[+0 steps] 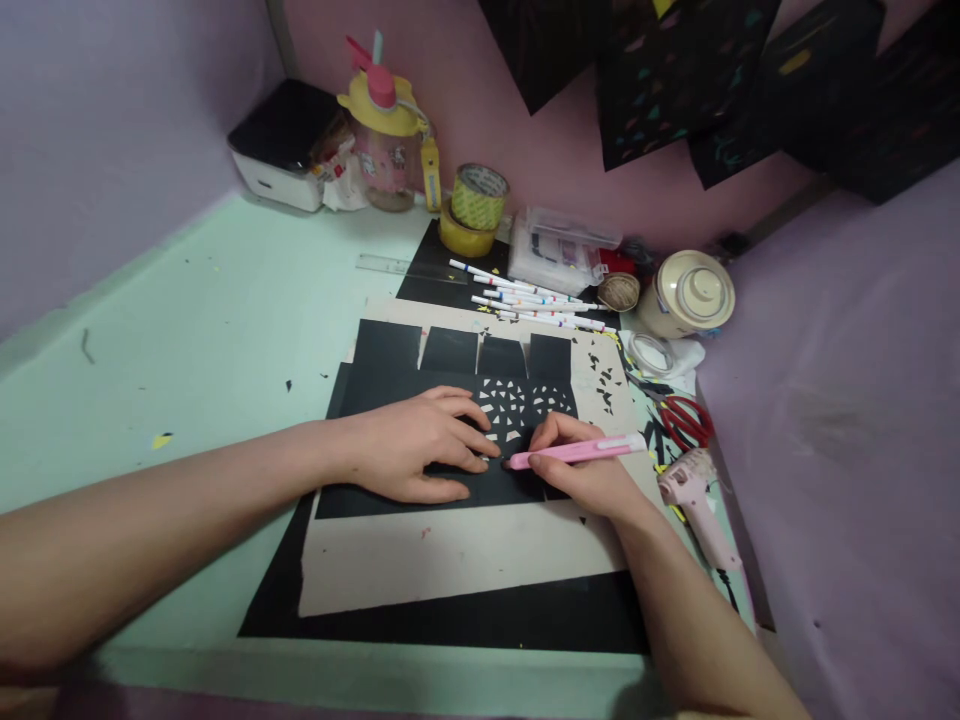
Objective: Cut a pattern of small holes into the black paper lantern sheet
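My left hand (416, 445) lies flat on a black paper sheet (390, 375) with tabs along its far edge, holding it down. My right hand (581, 470) grips a pink craft knife (577, 452), its tip resting on the black paper close to my left fingertips. Several small triangular holes (517, 405) are cut in the paper just beyond the knife. The black paper rests on a beige cardboard board (450, 560), which lies on a larger black sheet (450, 620).
Several white markers (525, 293), tape rolls (474, 205), a clear box (562, 245), a twine ball (618, 291) and a cream jar (690, 292) stand at the back. Red scissors (686, 418) and a pink glue gun (697, 500) lie right. A drink bottle (382, 125) and white device (281, 145) sit back left.
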### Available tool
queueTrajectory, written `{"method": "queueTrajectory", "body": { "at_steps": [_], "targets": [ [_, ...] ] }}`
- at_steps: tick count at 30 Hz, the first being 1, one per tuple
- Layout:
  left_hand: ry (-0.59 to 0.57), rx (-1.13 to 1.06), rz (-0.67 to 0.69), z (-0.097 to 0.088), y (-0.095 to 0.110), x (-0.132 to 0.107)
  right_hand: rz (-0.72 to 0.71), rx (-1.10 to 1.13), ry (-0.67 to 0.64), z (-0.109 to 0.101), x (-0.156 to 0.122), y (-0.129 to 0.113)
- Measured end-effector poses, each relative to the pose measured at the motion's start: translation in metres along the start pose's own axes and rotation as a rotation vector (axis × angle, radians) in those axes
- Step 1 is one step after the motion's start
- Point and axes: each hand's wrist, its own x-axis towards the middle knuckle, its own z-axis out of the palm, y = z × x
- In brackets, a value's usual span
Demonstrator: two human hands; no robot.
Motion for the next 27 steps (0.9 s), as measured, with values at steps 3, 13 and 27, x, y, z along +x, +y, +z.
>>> {"method": "queueTrajectory", "body": {
  "at_steps": [3, 13, 27],
  "targets": [
    [0.014, -0.008, 0.001, 0.0, 0.0001, -0.0001, 0.001, -0.012, 0.012, 0.0001, 0.0002, -0.0005],
    [-0.012, -0.001, -0.017, 0.0013, 0.0008, -0.0005, 0.01, 0.023, 0.016, 0.0018, 0.002, -0.003],
    [-0.014, 0.003, -0.009, 0.001, -0.0004, -0.0002, 0.016, 0.041, 0.05, 0.0015, 0.003, -0.0047]
  ]
}}
